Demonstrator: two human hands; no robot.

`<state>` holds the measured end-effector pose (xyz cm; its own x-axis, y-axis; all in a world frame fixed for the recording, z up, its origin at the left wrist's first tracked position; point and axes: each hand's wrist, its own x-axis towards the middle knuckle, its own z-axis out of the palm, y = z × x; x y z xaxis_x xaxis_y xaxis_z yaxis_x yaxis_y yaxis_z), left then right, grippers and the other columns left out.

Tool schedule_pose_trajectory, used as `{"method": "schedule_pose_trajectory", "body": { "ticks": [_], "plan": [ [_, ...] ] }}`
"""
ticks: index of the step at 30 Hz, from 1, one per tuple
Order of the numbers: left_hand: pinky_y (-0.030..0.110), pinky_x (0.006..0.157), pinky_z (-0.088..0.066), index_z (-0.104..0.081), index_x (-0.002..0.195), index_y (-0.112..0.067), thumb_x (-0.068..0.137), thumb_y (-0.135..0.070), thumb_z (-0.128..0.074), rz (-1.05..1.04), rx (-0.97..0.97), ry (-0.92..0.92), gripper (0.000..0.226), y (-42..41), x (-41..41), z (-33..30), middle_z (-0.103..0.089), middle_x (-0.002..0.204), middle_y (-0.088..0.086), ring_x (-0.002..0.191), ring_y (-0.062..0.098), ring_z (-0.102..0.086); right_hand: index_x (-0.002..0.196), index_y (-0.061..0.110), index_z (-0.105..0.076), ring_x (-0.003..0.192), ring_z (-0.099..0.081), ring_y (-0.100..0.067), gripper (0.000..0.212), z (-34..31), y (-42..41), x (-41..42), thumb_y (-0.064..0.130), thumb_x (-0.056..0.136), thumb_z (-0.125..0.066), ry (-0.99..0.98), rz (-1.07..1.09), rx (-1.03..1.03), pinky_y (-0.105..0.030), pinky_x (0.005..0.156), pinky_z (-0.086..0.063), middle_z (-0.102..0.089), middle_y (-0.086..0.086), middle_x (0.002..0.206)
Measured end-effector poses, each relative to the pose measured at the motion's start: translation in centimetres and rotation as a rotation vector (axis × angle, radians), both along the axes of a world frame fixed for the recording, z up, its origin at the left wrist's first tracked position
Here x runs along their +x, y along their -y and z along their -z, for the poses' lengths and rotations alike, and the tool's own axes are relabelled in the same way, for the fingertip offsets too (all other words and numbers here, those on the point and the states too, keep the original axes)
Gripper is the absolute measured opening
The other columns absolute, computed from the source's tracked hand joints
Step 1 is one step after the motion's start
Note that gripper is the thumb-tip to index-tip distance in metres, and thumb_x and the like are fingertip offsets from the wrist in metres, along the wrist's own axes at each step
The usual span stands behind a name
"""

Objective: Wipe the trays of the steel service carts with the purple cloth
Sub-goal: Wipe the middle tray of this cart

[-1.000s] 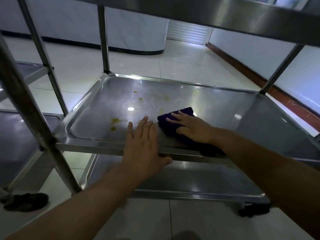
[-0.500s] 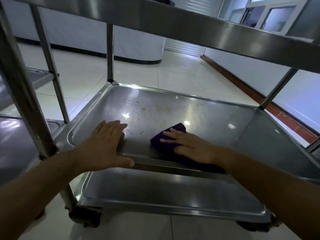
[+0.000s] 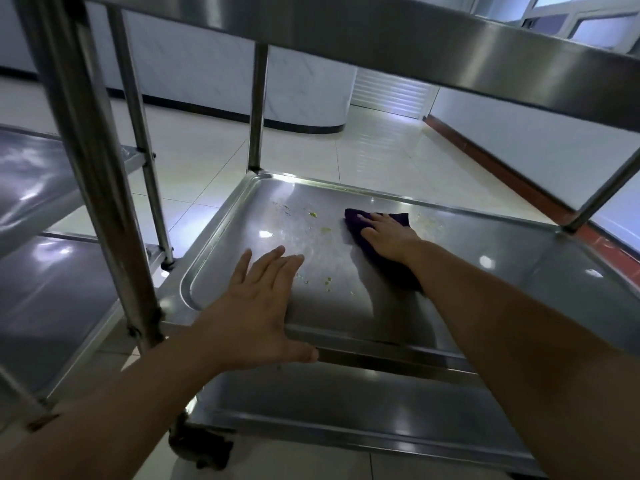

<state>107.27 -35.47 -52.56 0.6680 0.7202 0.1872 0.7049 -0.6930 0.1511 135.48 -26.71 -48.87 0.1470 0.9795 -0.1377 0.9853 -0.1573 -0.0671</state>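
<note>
The purple cloth [image 3: 374, 237] is seen as a dark, folded, rumpled pad, its colour deep violet against the grey steel. Its long axis is run diagonally, from a far end near the middle of the middle tray [image 3: 519, 271] back toward the near right, where it is lost under the forearm. It is pressed flat by the right hand [image 3: 388, 237], whose fingers are laid straight and spread on top of it, pointing away and to the left; the far edge of the cloth is left showing beyond the fingertips. Yellowish crumbs and smears [image 3: 313, 214] are scattered on the tray to the left of the cloth, and more [image 3: 327, 280] lie nearer, between the two hands. The left hand [image 3: 256, 306] is rested open on the tray's near rim, fingers straight over the surface and thumb hooked along the front edge, well apart from the cloth. A lower tray [image 3: 346, 410] is seen beneath, and a second cart's shelves [image 3: 41, 188] at the left
</note>
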Motion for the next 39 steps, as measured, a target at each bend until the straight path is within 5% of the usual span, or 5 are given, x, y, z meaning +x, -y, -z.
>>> {"method": "schedule_pose_trajectory", "body": {
  "ticks": [9, 20, 24, 27, 39],
  "plan": [
    [0.047, 0.117, 0.01, 0.0, 0.152, -0.013, 0.055, -0.093, -0.026, -0.083, 0.097, 0.037, 0.128, 1.4, -0.1, -0.1, -0.006, 0.16, 0.003, 0.145, 0.015, 0.012, 0.151, 0.04, -0.018, 0.149, 0.004, -0.014, 0.048, 0.8, 7.9, -3.8, 0.035, 0.103, -0.027, -0.066, -0.378, -0.048, -0.045, 0.12, -0.007, -0.005, 0.009, 0.161],
    [0.061, 0.11, -0.023, -0.045, 0.131, -0.006, 0.056, -0.09, -0.039, -0.192, 0.171, 0.145, 0.113, 2.6, -0.6, 1.0, -0.052, 0.129, 0.013, 0.13, 0.031, -0.039, 0.14, 0.045, -0.019, 0.144, 0.006, 0.001, 0.044, 0.7, 14.8, -5.3, 0.03, 0.102, -0.033, -0.277, -0.65, -0.164, -0.019, 0.115, 0.007, -0.004, 0.024, 0.151],
    [0.034, 0.09, -0.041, -0.06, 0.108, -0.013, 0.061, -0.07, -0.051, -0.114, 0.177, 0.337, 0.075, 2.9, -2.2, 1.5, -0.054, 0.107, 0.003, 0.109, 0.018, -0.038, 0.137, 0.047, -0.021, 0.145, 0.001, 0.0, 0.044, 0.7, 12.6, -5.3, 0.031, 0.098, -0.034, -0.307, -0.636, -0.114, -0.024, 0.118, 0.002, -0.01, 0.023, 0.153],
    [0.013, 0.072, -0.031, -0.062, 0.083, -0.017, 0.066, -0.062, -0.052, -0.108, 0.149, 0.414, 0.05, 2.8, -3.8, 1.8, -0.049, 0.089, -0.006, 0.093, 0.008, -0.033, 0.142, 0.043, -0.024, 0.145, -0.003, -0.002, 0.047, 0.6, 9.1, -5.6, 0.022, 0.102, -0.037, -0.295, -0.555, -0.062, -0.027, 0.118, -0.003, -0.016, 0.014, 0.157],
    [0.024, 0.073, -0.037, -0.07, 0.09, -0.014, 0.078, -0.031, -0.055, 0.034, 0.264, 0.465, 0.026, 2.1, -5.6, 3.5, -0.057, 0.082, -0.001, 0.087, 0.016, -0.047, 0.15, 0.029, -0.028, 0.137, -0.034, -0.022, 0.048, -0.5, -2.4, -8.4, 0.031, 0.103, -0.029, -0.094, -0.102, 0.084, -0.039, 0.109, -0.029, -0.032, 0.0, 0.154]
  ]
}}
